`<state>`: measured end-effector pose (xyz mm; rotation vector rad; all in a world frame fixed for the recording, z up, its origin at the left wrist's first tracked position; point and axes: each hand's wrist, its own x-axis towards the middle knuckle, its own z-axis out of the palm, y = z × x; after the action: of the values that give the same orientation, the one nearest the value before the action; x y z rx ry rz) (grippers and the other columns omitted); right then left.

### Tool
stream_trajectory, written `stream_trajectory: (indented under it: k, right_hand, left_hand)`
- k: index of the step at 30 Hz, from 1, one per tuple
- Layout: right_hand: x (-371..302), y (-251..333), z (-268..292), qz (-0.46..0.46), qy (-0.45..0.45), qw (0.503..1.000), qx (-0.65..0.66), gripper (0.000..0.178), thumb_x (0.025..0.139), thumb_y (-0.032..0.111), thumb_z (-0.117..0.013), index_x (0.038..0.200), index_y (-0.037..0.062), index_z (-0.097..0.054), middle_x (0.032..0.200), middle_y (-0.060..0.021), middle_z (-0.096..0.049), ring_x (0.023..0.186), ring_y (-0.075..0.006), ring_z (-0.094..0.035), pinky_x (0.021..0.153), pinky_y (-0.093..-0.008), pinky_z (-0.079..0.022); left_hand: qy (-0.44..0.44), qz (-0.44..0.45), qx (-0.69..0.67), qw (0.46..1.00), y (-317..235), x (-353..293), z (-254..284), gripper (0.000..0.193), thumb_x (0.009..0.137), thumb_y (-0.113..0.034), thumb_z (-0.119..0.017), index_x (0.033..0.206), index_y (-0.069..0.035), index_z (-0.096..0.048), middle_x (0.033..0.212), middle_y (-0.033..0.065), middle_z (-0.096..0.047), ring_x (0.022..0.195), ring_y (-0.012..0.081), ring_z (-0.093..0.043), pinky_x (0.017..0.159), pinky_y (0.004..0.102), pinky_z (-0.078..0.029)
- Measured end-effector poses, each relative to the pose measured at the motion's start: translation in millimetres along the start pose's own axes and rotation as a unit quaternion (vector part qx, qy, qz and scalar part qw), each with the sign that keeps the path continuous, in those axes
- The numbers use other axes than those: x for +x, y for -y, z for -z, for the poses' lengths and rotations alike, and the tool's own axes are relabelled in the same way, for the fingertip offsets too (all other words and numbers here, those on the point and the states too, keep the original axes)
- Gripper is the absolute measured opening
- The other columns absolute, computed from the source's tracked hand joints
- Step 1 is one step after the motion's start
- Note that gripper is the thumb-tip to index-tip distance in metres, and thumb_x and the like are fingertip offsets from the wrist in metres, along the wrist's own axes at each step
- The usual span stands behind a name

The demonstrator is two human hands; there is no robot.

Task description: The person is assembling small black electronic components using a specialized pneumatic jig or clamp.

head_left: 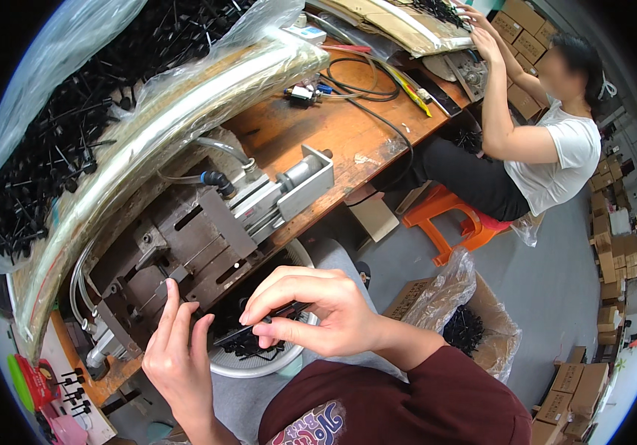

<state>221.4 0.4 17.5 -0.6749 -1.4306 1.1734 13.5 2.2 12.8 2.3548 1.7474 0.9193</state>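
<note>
My right hand pinches a small black part between thumb and fingertips, above a white basket. Its exact kind is too small to make out. My left hand is beside it with the index finger stretched up and the thumb apart, and I see nothing held in it. That index fingertip is at the near edge of a brown metal fixture with slots and a small clamp block. The white basket under my hands holds several black parts, partly hidden by the hands.
A plastic-lined tray heaped with black parts stands at the left. A pneumatic cylinder and hoses sit on the wooden bench. At right, a co-worker sits on an orange stool. An open carton stands nearby.
</note>
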Motion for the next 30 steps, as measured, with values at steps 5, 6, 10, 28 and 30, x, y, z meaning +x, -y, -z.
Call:
stream_trajectory:
  k: [5, 6, 10, 28, 30]
  right_hand:
    - [0, -5, 4, 0.066, -0.016, 0.997, -0.030, 0.013, 0.083, -0.010, -0.065, 0.095, -0.0042, -0.068, 0.096, -0.0156, -0.067, 0.081, -0.0189, -0.068, 0.067, -0.0276, -0.058]
    - [0, -4, 3, 0.060, -0.018, 0.998, -0.006, 0.013, 0.084, -0.010, -0.064, 0.095, -0.0045, -0.068, 0.097, -0.0165, -0.067, 0.081, -0.0196, -0.068, 0.067, -0.0282, -0.058]
    - [-6, -2, -1, 0.000, -0.029, 0.989, 0.147, 0.013, 0.087, -0.008, -0.063, 0.099, -0.0050, -0.065, 0.098, -0.0142, -0.065, 0.078, -0.0170, -0.067, 0.069, -0.0282, -0.057]
    - [-1, -8, -14, 0.031, -0.188, 0.974, 0.120, 0.039, 0.093, -0.003, -0.053, 0.131, -0.0058, -0.047, 0.111, -0.0237, -0.066, 0.069, -0.0214, -0.068, 0.068, -0.0308, -0.056]
    - [-5, -7, -18, 0.080, -0.218, 0.971, 0.063, 0.037, 0.093, -0.003, -0.052, 0.130, -0.0054, -0.047, 0.109, -0.0237, -0.066, 0.064, -0.0209, -0.067, 0.068, -0.0300, -0.056]
  left_hand:
    - [0.002, 0.031, -0.025, 0.999, -3, 4, -1, 0.018, 0.073, -0.005, -0.077, 0.086, 0.002, -0.067, 0.121, 0.0123, -0.066, 0.065, 0.0198, -0.067, 0.058, 0.0287, -0.052]
    - [0.002, 0.042, -0.039, 0.998, -4, 4, -1, 0.017, 0.074, -0.005, -0.077, 0.086, 0.002, -0.067, 0.121, 0.0120, -0.066, 0.064, 0.0183, -0.067, 0.057, 0.0280, -0.051]
    - [-0.004, 0.025, -0.061, 0.998, -3, 4, 1, 0.024, 0.072, -0.001, -0.078, 0.093, 0.002, -0.067, 0.118, 0.0127, -0.068, 0.062, 0.0144, -0.066, 0.055, 0.0265, -0.051]
    - [-0.129, 0.052, -0.225, 0.964, -5, -39, 34, 0.043, 0.051, -0.010, -0.090, 0.089, -0.002, -0.072, 0.094, 0.0104, -0.067, 0.085, 0.0202, -0.062, 0.071, 0.0285, -0.048]
    - [-0.145, 0.037, -0.160, 0.976, -3, -35, 24, 0.036, 0.059, -0.009, -0.088, 0.092, -0.006, -0.074, 0.100, 0.0086, -0.067, 0.086, 0.0203, -0.065, 0.071, 0.0308, -0.054]
